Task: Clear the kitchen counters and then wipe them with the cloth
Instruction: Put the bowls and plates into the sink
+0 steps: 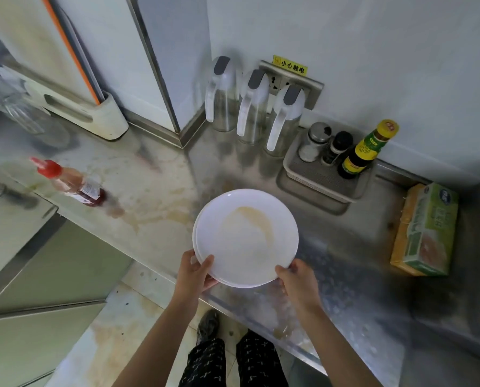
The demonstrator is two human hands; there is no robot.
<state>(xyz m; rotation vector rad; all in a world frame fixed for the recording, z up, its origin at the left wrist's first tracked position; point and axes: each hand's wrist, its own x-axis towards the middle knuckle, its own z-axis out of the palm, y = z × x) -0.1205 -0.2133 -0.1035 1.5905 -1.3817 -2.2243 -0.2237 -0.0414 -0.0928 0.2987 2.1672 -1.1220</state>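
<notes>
Two-handed grip — left hand (194,270), right hand (296,277) — on stained white plates (247,237)

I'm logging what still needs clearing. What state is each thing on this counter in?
Plates: stacked, top one stained, held by left hand and right hand.
Red-capped bottle: lying down, capped.
Three jugs: upright, lids closed.
Sauce bottle: upright in tray, capped.
Counter: stained.

Your single head camera looks steeply down, close over the bench (155,191) corner near the wall (372,51).
</notes>
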